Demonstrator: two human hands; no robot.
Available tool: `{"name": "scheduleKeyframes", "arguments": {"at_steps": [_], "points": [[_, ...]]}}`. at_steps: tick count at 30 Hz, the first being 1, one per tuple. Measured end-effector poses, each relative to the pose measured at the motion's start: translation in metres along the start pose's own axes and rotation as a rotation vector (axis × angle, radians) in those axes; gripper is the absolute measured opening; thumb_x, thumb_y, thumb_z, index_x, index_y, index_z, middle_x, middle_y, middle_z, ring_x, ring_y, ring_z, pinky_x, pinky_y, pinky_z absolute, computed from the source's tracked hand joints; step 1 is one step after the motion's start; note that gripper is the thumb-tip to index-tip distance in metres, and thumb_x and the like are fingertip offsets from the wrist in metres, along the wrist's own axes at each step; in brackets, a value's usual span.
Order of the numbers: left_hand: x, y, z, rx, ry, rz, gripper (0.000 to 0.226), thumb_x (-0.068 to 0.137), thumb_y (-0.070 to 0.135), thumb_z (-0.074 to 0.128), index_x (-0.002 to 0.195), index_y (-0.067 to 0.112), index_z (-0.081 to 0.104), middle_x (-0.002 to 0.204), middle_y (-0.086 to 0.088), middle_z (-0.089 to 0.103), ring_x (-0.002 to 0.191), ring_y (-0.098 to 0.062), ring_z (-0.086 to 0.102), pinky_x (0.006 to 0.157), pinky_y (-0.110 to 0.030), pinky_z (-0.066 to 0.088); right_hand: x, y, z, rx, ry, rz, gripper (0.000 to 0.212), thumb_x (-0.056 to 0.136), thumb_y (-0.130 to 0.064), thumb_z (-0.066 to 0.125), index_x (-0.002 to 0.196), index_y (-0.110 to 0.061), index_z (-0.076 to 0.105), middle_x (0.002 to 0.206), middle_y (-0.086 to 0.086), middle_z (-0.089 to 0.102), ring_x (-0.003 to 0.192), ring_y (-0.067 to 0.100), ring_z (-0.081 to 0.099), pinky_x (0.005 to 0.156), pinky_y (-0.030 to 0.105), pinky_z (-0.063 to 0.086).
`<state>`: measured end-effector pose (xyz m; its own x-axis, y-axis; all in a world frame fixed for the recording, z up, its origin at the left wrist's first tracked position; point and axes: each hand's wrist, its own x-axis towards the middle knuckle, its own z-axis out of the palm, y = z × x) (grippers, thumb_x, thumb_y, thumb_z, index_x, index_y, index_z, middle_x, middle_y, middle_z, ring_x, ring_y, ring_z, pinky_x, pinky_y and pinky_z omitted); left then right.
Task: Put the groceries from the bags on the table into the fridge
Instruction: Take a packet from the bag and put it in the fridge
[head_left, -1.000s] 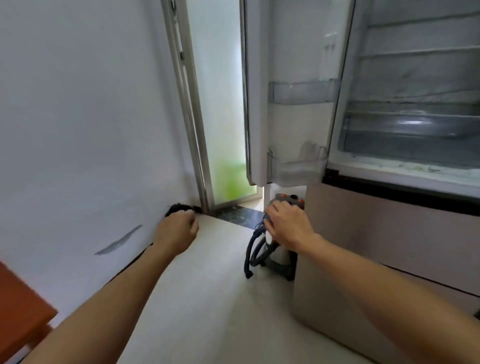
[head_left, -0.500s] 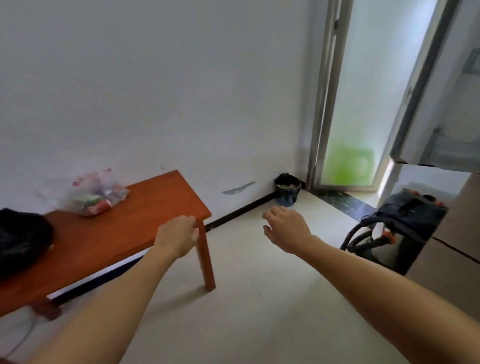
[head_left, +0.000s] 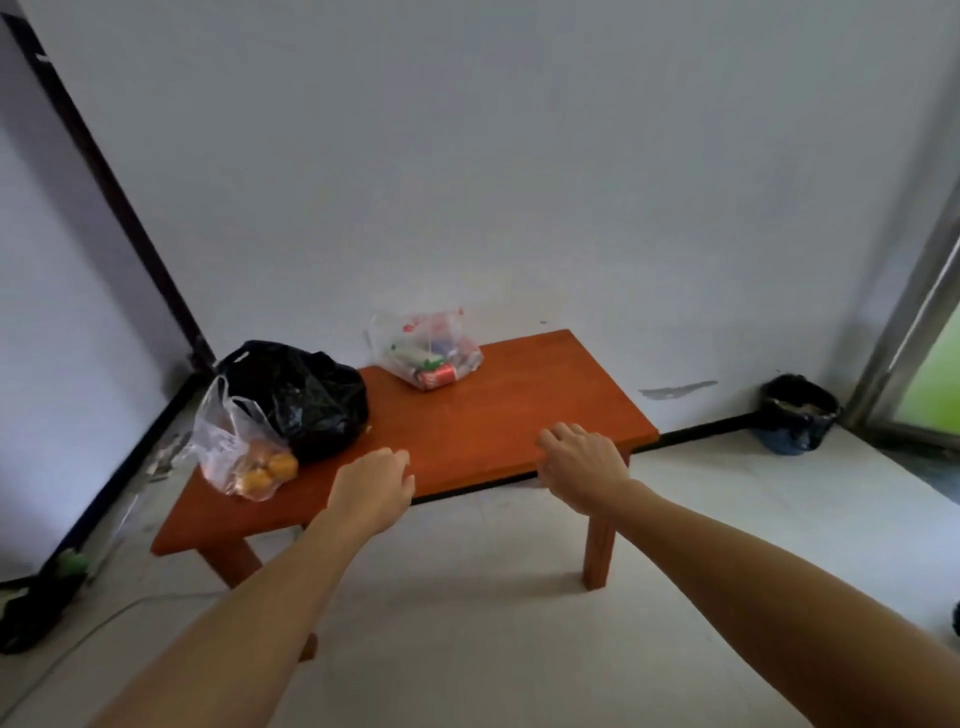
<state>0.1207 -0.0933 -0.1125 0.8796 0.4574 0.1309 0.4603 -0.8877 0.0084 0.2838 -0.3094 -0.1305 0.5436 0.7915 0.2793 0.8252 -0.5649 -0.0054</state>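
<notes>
A low orange-red wooden table (head_left: 498, 415) stands against the white wall. Three bags lie on it: a clear bag of orange fruit (head_left: 244, 457) at the front left, a black plastic bag (head_left: 306, 395) behind it, and a clear bag with a red can and packets (head_left: 428, 353) at the back. My left hand (head_left: 374, 488) hovers over the table's front edge with fingers loosely curled, holding nothing. My right hand (head_left: 582, 462) hangs over the front edge further right, fingers relaxed and empty. The fridge is out of view.
A small dark bin lined with a black bag (head_left: 797, 413) sits in the right corner by a metal door frame (head_left: 914, 322). A cable (head_left: 78, 639) and dark objects (head_left: 36, 603) lie on the pale floor at the left wall.
The view has swung left, away from the open fridge and the vacuum cleaner, to face the table with the bags. Both hands stay held out in front, empty.
</notes>
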Motion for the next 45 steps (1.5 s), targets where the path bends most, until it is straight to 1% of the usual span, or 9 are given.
{"name": "scheduleKeyframes", "arguments": {"at_steps": [9, 14, 19, 23, 31, 35, 39, 43, 45], "points": [[0.082, -0.102, 0.028, -0.046, 0.014, -0.051, 0.028, 0.096, 0.036, 0.044, 0.115, 0.02, 0.058, 0.109, 0.0, 0.059, 0.1, -0.022, 0.059, 0.079, -0.036, 0.049, 0.149, -0.053, 0.054, -0.013, -0.061, -0.072, 0.028, 0.097, -0.031, 0.045, 0.119, -0.016, 0.052, 0.114, 0.004, 0.058, 0.101, 0.023, 0.057, 0.074, 0.031, 0.044], [0.168, -0.143, 0.041, -0.043, 0.002, -0.055, 0.03, 0.097, 0.037, 0.044, 0.119, 0.02, 0.056, 0.112, 0.0, 0.059, 0.101, -0.022, 0.059, 0.078, -0.035, 0.046, 0.247, -0.047, 0.092, -0.013, -0.057, -0.071, 0.031, 0.096, -0.034, 0.047, 0.121, -0.017, 0.052, 0.116, 0.003, 0.059, 0.102, 0.021, 0.057, 0.077, 0.03, 0.046], [0.257, -0.175, 0.046, -0.062, 0.025, -0.061, 0.029, 0.098, 0.036, 0.043, 0.118, 0.021, 0.056, 0.111, 0.002, 0.058, 0.095, -0.019, 0.059, 0.073, -0.032, 0.048, 0.347, -0.033, 0.114, -0.027, -0.056, -0.093, 0.04, 0.098, -0.033, 0.045, 0.134, -0.016, 0.044, 0.135, 0.008, 0.052, 0.11, 0.022, 0.058, 0.08, 0.031, 0.051], [0.308, -0.194, 0.062, -0.073, -0.003, -0.032, 0.028, 0.097, 0.036, 0.043, 0.116, 0.02, 0.057, 0.109, 0.002, 0.059, 0.095, -0.019, 0.06, 0.076, -0.035, 0.051, 0.405, -0.025, 0.141, -0.026, -0.115, -0.111, 0.039, 0.099, -0.031, 0.045, 0.135, -0.016, 0.043, 0.14, 0.008, 0.049, 0.11, 0.021, 0.059, 0.078, 0.03, 0.053], [0.445, -0.24, 0.1, -0.088, 0.012, 0.094, 0.025, 0.096, 0.032, 0.041, 0.108, 0.018, 0.058, 0.105, 0.0, 0.059, 0.093, -0.022, 0.059, 0.071, -0.035, 0.048, 0.533, -0.014, 0.199, -0.053, -0.116, -0.118, 0.029, 0.1, -0.029, 0.043, 0.124, -0.016, 0.051, 0.119, 0.002, 0.059, 0.099, 0.016, 0.057, 0.077, 0.027, 0.046], [0.52, -0.261, 0.119, -0.091, 0.008, 0.207, 0.027, 0.095, 0.03, 0.041, 0.11, 0.017, 0.058, 0.112, -0.003, 0.061, 0.099, -0.025, 0.06, 0.079, -0.039, 0.05, 0.61, -0.014, 0.22, -0.114, -0.163, -0.14, 0.027, 0.097, -0.02, 0.046, 0.122, -0.015, 0.054, 0.12, 0.005, 0.058, 0.103, 0.019, 0.056, 0.086, 0.03, 0.045], [0.581, -0.266, 0.142, 0.04, -0.022, 0.357, 0.028, 0.095, 0.027, 0.043, 0.118, 0.016, 0.055, 0.123, -0.005, 0.057, 0.111, -0.023, 0.053, 0.09, -0.036, 0.044, 0.67, -0.012, 0.243, -0.217, -0.207, -0.251, 0.03, 0.093, -0.011, 0.052, 0.122, -0.012, 0.058, 0.121, 0.007, 0.059, 0.112, 0.023, 0.051, 0.099, 0.034, 0.041], [0.626, -0.271, 0.169, 0.104, -0.081, 0.422, 0.038, 0.094, 0.029, 0.047, 0.129, 0.016, 0.049, 0.133, -0.005, 0.05, 0.119, -0.022, 0.045, 0.101, -0.035, 0.036, 0.707, 0.004, 0.273, -0.3, -0.335, -0.309, 0.027, 0.093, -0.015, 0.053, 0.119, -0.018, 0.061, 0.118, 0.003, 0.062, 0.11, 0.022, 0.056, 0.105, 0.035, 0.037], [0.649, -0.273, 0.184, 0.094, -0.112, 0.422, 0.042, 0.091, 0.028, 0.049, 0.132, 0.018, 0.048, 0.134, -0.004, 0.049, 0.119, -0.022, 0.045, 0.102, -0.037, 0.037, 0.722, 0.024, 0.294, -0.311, -0.409, -0.221, 0.03, 0.096, -0.02, 0.046, 0.122, -0.022, 0.06, 0.117, 0.001, 0.064, 0.104, 0.02, 0.06, 0.101, 0.036, 0.039]]}}
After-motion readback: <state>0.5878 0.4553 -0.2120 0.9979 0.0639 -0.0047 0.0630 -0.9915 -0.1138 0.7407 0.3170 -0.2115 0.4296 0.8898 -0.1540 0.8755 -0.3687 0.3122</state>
